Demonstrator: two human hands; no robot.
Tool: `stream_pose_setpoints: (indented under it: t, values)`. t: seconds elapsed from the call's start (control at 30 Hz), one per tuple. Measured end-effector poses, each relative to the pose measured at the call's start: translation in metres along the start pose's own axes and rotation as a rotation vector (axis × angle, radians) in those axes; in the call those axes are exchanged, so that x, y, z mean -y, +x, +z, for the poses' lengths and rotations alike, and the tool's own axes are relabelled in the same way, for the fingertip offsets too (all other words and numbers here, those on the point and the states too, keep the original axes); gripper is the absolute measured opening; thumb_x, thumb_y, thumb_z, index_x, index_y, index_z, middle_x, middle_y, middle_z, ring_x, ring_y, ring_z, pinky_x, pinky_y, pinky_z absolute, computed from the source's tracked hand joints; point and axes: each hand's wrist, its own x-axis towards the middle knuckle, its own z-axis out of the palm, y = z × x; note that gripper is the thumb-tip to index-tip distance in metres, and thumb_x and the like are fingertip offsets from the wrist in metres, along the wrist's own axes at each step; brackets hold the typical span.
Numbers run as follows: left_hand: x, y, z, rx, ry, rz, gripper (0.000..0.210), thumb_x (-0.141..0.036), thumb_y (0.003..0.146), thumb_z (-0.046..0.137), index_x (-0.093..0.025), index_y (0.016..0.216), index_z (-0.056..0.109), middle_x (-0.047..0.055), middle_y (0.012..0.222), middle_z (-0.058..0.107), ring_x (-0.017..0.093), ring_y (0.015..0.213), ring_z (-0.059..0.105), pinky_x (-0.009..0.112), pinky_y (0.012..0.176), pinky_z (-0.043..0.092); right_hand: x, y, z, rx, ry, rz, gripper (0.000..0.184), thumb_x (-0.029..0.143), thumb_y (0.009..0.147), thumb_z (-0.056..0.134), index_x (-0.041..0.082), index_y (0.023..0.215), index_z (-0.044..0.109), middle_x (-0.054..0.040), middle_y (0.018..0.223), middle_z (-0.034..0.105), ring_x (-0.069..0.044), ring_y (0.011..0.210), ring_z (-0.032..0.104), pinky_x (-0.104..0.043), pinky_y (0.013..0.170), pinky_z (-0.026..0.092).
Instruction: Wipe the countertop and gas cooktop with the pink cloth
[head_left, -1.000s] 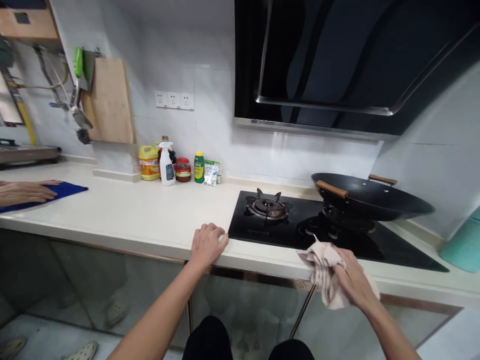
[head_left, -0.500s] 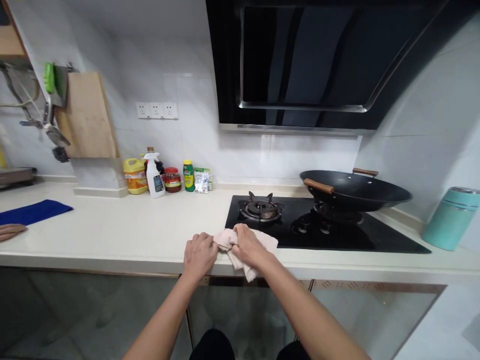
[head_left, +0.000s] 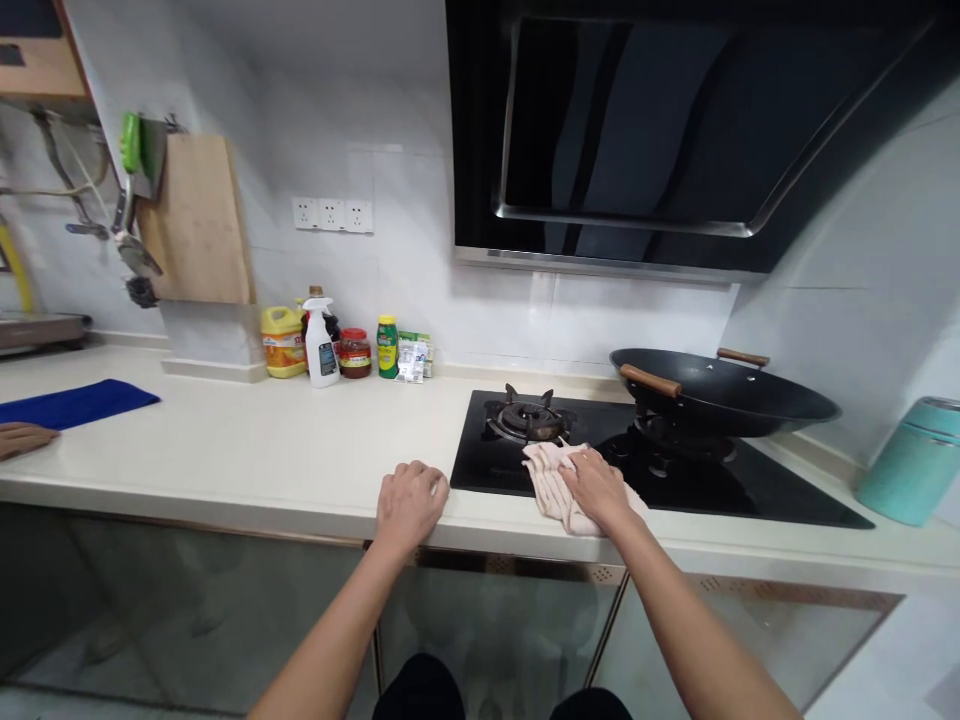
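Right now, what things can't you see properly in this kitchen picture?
All in the head view:
- Cloth: the right hand covers much of it.
- Another person's hand: cut off by the left edge.
- Bottle labels: too small to read.
- Teal container: cut by the right edge.
- Left hand: its fingertips curl out of sight over the counter edge.

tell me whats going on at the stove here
A person stands at a kitchen counter. Their right hand presses a pale cloth flat on the front edge of the black gas hob, while their left hand rests on the counter's edge. A black wok sits on the right burner. At far left, another person's hand lies by a blue cloth.
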Motion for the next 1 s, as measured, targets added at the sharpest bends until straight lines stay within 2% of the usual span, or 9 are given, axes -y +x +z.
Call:
stream_pose_setpoints:
  t: [0.1,0.17,0.27,0.37,0.5,0.67,0.73,0.83,1.0]
  values:
    - [-0.001,0.001,-0.001,0.004,0.011,-0.008,0.032,-0.033,0.098,0.047,-0.025,0.095,0.078,0.007,0.104,0.073,0.026,0.101,0.059,0.037,0.082,0.037,0.024,0.004,0.011,-0.025,-0.021,0.108,0.048,0.036,0.102,0.032,0.012,0.132,0.060,-0.0257,0.149,0.047,-0.040,0.146,0.031,-0.063,0.112,0.026]
    - [-0.001,0.002,-0.001,0.010,0.019,-0.012,0.032,-0.033,0.098,0.047,-0.025,0.096,0.078,0.007,0.104,0.073,0.026,0.101,0.059,0.037,0.082,0.037,0.048,0.007,0.021,-0.016,-0.005,0.083,0.052,0.041,0.102,0.031,0.010,0.133,0.059,-0.0275,0.149,0.047,-0.043,0.149,0.025,-0.066,0.112,0.024]
    - [0.000,0.002,-0.002,0.021,0.025,-0.003,0.032,-0.033,0.099,0.046,-0.026,0.096,0.077,0.006,0.104,0.073,0.025,0.101,0.059,0.037,0.083,0.038,0.077,0.007,0.031,0.015,0.055,-0.082,0.054,0.048,0.102,0.035,0.011,0.132,0.061,-0.0241,0.150,0.048,-0.041,0.149,0.027,-0.061,0.115,0.025]
    - [0.003,0.001,-0.003,0.030,0.000,0.009,0.034,-0.034,0.100,0.043,-0.027,0.100,0.076,0.005,0.105,0.073,0.025,0.103,0.060,0.037,0.085,0.040,0.084,0.002,0.032,0.038,0.131,-0.291,0.045,0.049,0.102,0.041,0.022,0.131,0.063,-0.0120,0.152,0.051,-0.029,0.146,0.036,-0.049,0.119,0.029]
    - [0.009,0.001,-0.006,0.030,-0.099,0.027,0.034,-0.034,0.101,0.042,-0.027,0.109,0.074,0.005,0.112,0.072,0.024,0.108,0.062,0.037,0.091,0.044,0.050,-0.005,0.016,0.003,0.197,-0.414,0.039,0.040,0.104,0.037,0.029,0.129,0.065,-0.0047,0.156,0.047,-0.018,0.141,0.046,-0.038,0.116,0.036]
    - [0.006,0.003,-0.003,-0.066,-0.216,0.051,0.032,-0.039,0.095,0.054,-0.027,0.119,0.072,0.009,0.136,0.064,0.028,0.130,0.055,0.045,0.106,0.044,-0.036,-0.012,-0.007,-0.061,0.149,-0.324,0.043,0.042,0.103,0.034,0.025,0.125,0.067,-0.0082,0.137,0.062,-0.023,0.131,0.054,-0.046,0.118,0.033]
    - [-0.006,0.006,0.003,-0.068,-0.260,0.116,0.033,-0.040,0.094,0.056,-0.027,0.120,0.071,0.009,0.140,0.062,0.029,0.133,0.052,0.047,0.109,0.043,-0.067,-0.016,-0.009,-0.072,0.109,-0.256,0.045,0.042,0.102,0.033,0.024,0.123,0.069,-0.0102,0.130,0.066,-0.024,0.125,0.058,-0.047,0.115,0.037]
    - [-0.035,0.010,0.015,0.017,-0.312,0.227,0.040,-0.039,0.092,0.059,-0.026,0.129,0.068,0.010,0.141,0.061,0.028,0.131,0.054,0.045,0.110,0.043,-0.096,-0.024,-0.003,-0.085,0.054,-0.183,0.046,0.043,0.099,0.035,0.026,0.127,0.068,-0.0099,0.137,0.063,-0.025,0.130,0.055,-0.048,0.116,0.036]
    - [-0.084,0.019,0.017,0.028,-0.217,0.283,0.060,-0.032,0.084,0.064,-0.023,0.143,0.059,0.016,0.144,0.056,0.036,0.138,0.046,0.052,0.112,0.038,-0.104,-0.029,0.009,-0.089,0.004,-0.142,0.051,0.050,0.101,0.032,0.028,0.137,0.061,-0.0072,0.148,0.055,-0.025,0.138,0.048,-0.051,0.120,0.029]
